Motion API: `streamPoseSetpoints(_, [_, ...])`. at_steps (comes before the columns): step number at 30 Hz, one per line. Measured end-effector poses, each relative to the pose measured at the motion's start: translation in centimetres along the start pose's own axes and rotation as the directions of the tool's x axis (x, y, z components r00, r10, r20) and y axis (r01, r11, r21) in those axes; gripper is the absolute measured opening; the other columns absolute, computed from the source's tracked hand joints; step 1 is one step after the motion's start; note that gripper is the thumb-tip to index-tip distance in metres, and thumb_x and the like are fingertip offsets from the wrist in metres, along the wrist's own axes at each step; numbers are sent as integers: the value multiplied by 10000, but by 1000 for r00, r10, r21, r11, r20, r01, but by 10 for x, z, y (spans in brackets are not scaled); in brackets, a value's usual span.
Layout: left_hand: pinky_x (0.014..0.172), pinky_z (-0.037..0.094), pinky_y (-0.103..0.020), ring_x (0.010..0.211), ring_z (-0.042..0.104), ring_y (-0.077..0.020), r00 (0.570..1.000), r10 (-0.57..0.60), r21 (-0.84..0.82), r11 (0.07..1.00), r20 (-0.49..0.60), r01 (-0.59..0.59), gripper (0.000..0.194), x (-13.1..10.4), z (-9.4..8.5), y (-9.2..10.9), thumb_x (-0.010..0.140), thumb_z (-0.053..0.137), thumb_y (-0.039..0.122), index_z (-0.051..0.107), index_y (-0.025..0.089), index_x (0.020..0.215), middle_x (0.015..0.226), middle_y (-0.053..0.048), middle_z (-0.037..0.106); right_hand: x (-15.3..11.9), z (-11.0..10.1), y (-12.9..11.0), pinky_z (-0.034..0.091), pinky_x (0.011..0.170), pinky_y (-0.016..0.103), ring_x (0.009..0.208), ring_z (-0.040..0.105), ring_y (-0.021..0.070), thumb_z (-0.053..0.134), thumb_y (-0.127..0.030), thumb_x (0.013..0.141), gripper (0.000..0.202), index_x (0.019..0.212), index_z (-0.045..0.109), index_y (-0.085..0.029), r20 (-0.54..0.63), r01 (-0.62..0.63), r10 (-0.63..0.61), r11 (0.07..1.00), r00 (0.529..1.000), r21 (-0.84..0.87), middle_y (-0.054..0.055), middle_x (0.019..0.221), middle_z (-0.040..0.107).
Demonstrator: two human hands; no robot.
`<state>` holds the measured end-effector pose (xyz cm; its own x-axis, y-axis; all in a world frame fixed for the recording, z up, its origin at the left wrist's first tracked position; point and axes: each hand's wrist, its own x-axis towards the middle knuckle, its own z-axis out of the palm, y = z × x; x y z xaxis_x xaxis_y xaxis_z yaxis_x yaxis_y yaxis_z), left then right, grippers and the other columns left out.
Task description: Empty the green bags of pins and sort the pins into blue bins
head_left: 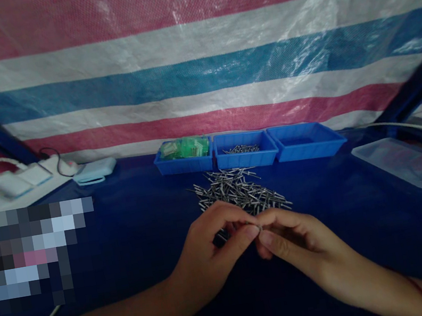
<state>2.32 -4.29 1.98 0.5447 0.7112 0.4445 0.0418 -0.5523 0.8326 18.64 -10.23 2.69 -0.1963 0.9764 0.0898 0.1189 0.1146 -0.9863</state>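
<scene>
My left hand (214,249) and my right hand (306,244) meet at the fingertips above the dark blue table. Both are closed in a pinch between thumb and forefinger. A tiny pale bit shows where the fingertips touch, but most of it is hidden and its kind cannot be made out. Just beyond my hands lies a loose pile of slender metal pins (236,189), with its near side partly covered by my fingers.
Behind the pile stand a blue bin (184,166) with green bags, a blue bin (247,159) with small metal pieces, and another blue bin (309,149). A translucent lid (410,162) lies right. A power strip (37,181) and light-blue case (95,170) sit left.
</scene>
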Motion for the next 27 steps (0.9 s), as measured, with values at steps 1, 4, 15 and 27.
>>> streamPoseSetpoints(1, [655,497,-241,744,600,-123,1000,3,-4,1000,-2,-3,78,0,0,0,838,563,192,637,199,864,803,-9,637,1,0,0,468,608,220,648,550,95,531,-302,860,127,832,585,-190,-26,12,-12,1000,1000,-12,-11,682,568])
streamPoseSetpoints(4, [681,499,-236,779,611,-119,1000,-6,-24,1000,0,6,106,-1,1,-2,842,558,174,637,208,904,847,-5,644,2,-2,2,495,594,218,633,582,98,555,-269,842,78,860,594,-204,-132,59,-65,997,989,-51,-13,673,597])
streamPoseSetpoints(15, [701,499,-265,776,624,-134,994,-110,6,994,21,110,107,0,0,-6,856,541,223,638,208,898,836,-2,660,-9,-6,-3,532,642,208,708,648,96,581,-104,808,240,969,580,-283,-177,324,-424,851,888,-414,-27,815,659])
streamPoseSetpoints(27, [751,460,-279,832,578,-140,994,-108,92,990,-31,110,208,9,-7,-5,871,483,220,540,217,1071,931,-14,608,45,-131,10,510,714,383,753,655,228,514,-344,857,207,955,623,-197,-425,-129,-707,433,566,-892,75,854,685])
